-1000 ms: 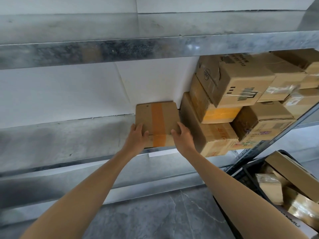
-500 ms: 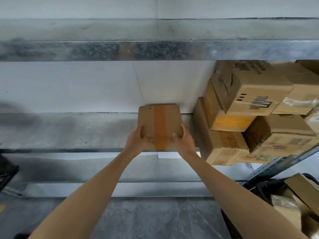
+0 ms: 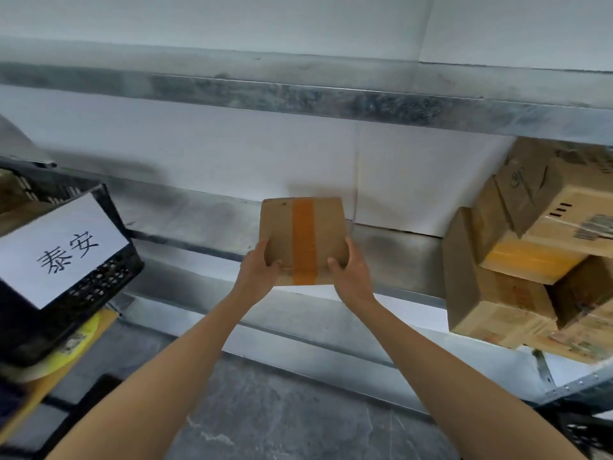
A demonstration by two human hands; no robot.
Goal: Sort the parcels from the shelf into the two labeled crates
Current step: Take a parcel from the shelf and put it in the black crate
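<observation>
- The left hand (image 3: pixel 257 272) and right hand (image 3: pixel 351 277) grip a flat brown cardboard parcel with an orange tape stripe (image 3: pixel 303 239), held above the grey metal shelf (image 3: pixel 205 214).
- A black plastic crate with a white paper label (image 3: pixel 99 283) sits at left.

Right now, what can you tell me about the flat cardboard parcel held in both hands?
The parcel is a flat, square box of plain brown cardboard with one orange tape strip down the middle of its broad face, which is tipped toward the camera. The left hand grips its lower left corner, the right hand its lower right, thumbs on the face. It is in front of the metal shelf, apart from the stacked boxes to the right. No label shows.
</observation>
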